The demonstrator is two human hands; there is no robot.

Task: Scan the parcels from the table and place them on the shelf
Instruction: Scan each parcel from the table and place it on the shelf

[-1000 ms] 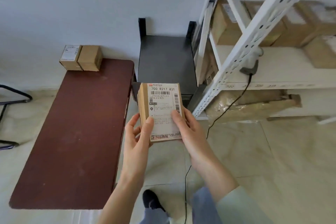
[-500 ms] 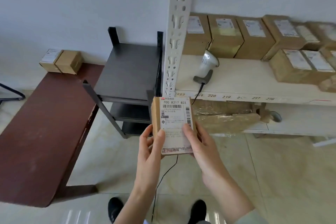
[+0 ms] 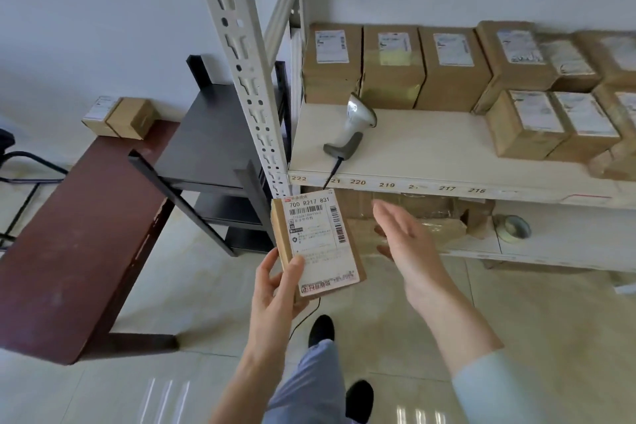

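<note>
The parcel (image 3: 318,246) stands label-up in my left hand (image 3: 275,289), thumb pinching its lower label edge, fingers behind it, long axis running from 6 to 12 o'clock. My right hand (image 3: 407,244) hovers just beside it at 3 o'clock, fingers spread and holding nothing. The scanner (image 3: 351,129) lies on the shelf (image 3: 430,148) at about 12 o'clock from that free hand, which I judge the nearer one to fetch it.
</note>
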